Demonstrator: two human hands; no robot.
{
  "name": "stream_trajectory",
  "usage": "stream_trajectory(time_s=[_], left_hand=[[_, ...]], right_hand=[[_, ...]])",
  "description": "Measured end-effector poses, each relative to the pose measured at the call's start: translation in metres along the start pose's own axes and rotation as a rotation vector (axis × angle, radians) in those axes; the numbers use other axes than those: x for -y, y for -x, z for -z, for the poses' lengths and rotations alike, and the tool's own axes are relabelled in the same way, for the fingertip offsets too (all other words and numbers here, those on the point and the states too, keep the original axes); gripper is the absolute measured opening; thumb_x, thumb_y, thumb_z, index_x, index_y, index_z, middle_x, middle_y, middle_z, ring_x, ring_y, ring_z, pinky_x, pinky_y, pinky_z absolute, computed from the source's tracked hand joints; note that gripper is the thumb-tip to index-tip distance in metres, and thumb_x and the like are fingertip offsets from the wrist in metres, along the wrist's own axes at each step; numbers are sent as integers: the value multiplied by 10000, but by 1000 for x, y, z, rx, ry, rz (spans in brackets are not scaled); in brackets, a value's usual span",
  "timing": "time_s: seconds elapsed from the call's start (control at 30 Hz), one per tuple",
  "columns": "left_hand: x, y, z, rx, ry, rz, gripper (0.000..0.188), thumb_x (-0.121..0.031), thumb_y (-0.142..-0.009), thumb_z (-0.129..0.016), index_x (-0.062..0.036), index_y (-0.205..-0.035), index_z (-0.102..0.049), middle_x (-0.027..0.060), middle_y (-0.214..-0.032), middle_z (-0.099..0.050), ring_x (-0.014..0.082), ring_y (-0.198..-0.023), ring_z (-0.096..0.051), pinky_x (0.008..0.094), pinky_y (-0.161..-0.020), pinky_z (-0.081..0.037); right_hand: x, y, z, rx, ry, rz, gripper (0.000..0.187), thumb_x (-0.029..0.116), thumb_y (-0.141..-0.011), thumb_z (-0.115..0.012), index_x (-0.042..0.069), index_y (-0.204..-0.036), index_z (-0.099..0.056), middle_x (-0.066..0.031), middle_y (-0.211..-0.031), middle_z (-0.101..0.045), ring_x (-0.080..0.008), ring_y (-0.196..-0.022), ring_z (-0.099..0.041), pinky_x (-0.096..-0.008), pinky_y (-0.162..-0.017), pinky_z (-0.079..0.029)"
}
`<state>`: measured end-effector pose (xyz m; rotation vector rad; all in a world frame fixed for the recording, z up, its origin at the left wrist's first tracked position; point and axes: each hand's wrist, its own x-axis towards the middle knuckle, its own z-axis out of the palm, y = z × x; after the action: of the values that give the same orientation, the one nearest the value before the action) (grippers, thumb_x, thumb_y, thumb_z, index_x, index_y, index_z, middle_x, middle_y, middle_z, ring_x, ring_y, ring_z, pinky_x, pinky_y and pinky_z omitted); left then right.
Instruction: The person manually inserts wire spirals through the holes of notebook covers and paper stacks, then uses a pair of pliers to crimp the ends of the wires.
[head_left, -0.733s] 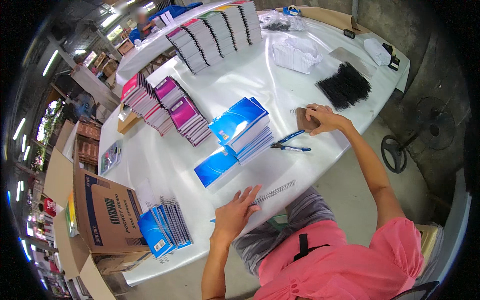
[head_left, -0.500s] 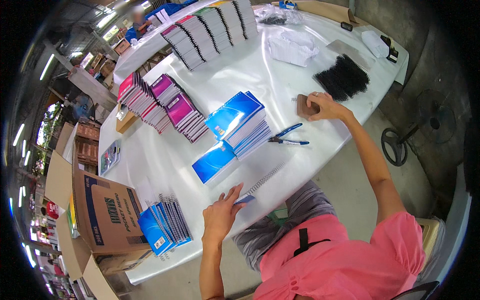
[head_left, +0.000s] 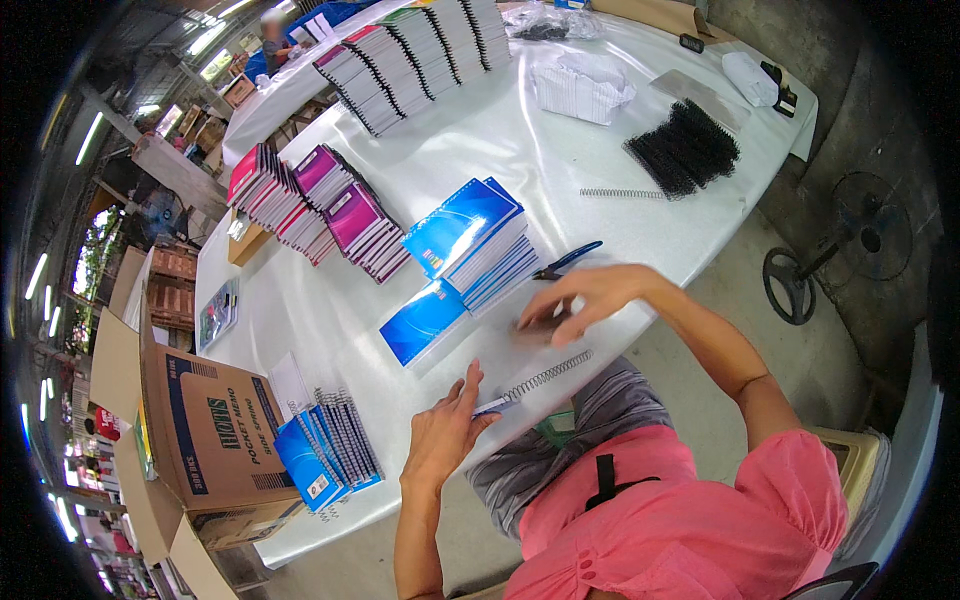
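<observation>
Hands meet over a wire spiral

Right hand (head_left: 578, 300) has swung back from the far table edge and now hovers, fingers curled on a small brown pad (head_left: 540, 328). Left hand (head_left: 445, 425) lies flat with fingers apart, pinning a blue notebook (head_left: 495, 405) whose wire spiral (head_left: 545, 377) juts toward the right hand. Blue notebook stacks (head_left: 470, 245) and black coils (head_left: 685, 150) sit farther out on the white table (head_left: 500, 140); a cardboard box (head_left: 205, 430) stands left.

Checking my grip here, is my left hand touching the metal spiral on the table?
Touching. The head view shows the left hand with its fingertips lying on the near end of the metal spiral.
</observation>
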<state>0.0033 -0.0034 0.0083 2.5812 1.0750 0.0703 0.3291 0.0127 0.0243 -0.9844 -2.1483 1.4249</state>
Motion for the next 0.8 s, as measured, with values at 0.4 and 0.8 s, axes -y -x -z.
stream_trajectory(time_s=[0.4, 0.8], left_hand=[[0, 6, 5, -105, -140, 228, 663, -591, -772, -665, -245, -1332, -583, 144, -1081, -703, 319, -1065, -660, 440, -712, -537], [-1, 11, 35, 103, -104, 98, 506, -515, -802, -648, -278, -1248, -642, 100, -1104, -698, 293, -1100, -646, 433, -719, -536]], right_hand=[[3, -62, -21, 343, -212, 133, 557, 449, -898, -664, 148, -1359, -577, -83, -1220, -660, -175, -1016, -620, -308, -810, -508], [-18, -46, -7, 62, 154, 27, 576, 441, -879, -686, 91, -1327, -593, -117, -1199, -667, -219, -1039, -637, -318, -876, -512]])
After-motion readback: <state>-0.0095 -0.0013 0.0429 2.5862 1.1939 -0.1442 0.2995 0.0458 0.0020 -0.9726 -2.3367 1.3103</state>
